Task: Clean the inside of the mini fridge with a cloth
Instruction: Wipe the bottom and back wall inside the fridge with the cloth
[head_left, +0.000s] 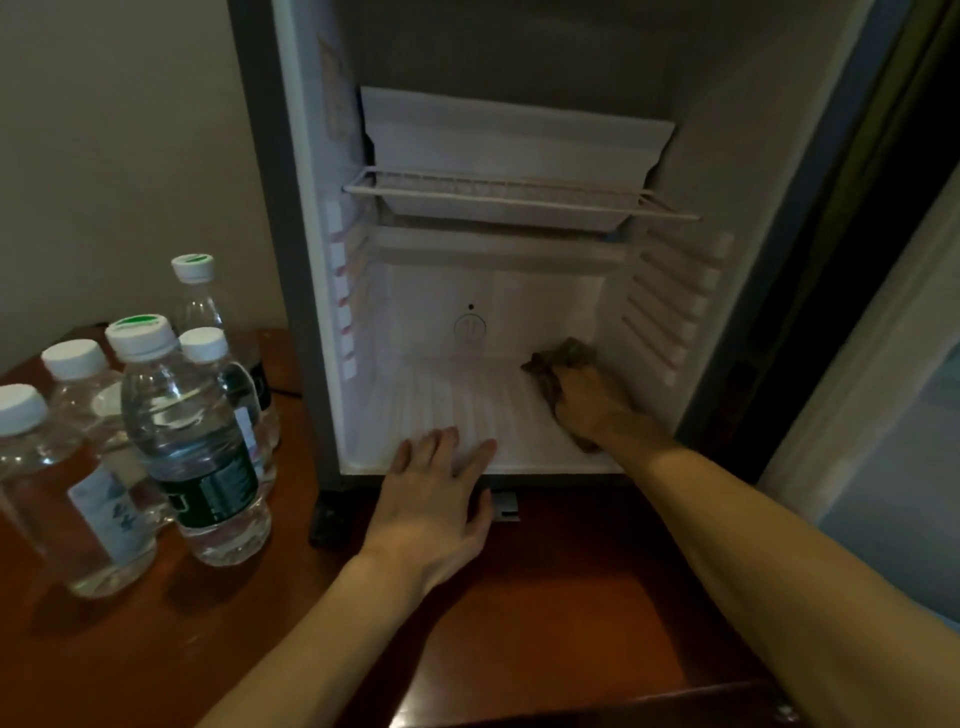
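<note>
The right hand (589, 402) presses a crumpled brown cloth (563, 364) against the ribbed floor at the back right corner of the open mini fridge (675, 291). The left hand (434, 499) lies flat, fingers straight, on the fridge's front lip. Left of that hand, water bottles (195, 441) stand on the wooden tabletop (545, 597).

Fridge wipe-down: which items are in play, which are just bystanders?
In play: mini fridge, cloth under right hand, left hand resting flat on the fridge floor's front edge.
Bystanders: water bottles, wooden table, wire shelf.
</note>
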